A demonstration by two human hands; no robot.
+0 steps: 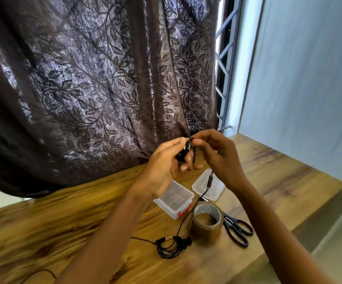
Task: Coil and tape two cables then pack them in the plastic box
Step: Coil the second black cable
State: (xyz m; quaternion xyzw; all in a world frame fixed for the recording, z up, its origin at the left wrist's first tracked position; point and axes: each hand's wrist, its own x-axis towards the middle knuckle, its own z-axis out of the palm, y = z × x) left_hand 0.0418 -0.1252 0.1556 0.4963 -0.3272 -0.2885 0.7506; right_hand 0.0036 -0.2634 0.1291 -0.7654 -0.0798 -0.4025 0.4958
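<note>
My left hand point(167, 160) grips a small black coil of cable point(185, 152), raised above the wooden table point(63, 222). My right hand point(215, 152) pinches the same cable at the top of the coil. From there the thin black cable point(188, 214) with an inline remote hangs down to the table. A second black cable point(173, 245) lies bundled near the tape. The clear plastic box point(174, 198) with a red latch stands open below my hands. Its lid point(208, 184) lies to its right. A brown tape roll point(207, 221) stands in front of them.
Black-handled scissors point(237, 228) lie right of the tape roll. A dark leaf-patterned curtain point(96, 89) hangs along the table's far edge. The table's right edge drops off beside a pale wall point(309, 78). A loose cable end point(39, 273) trails at the lower left.
</note>
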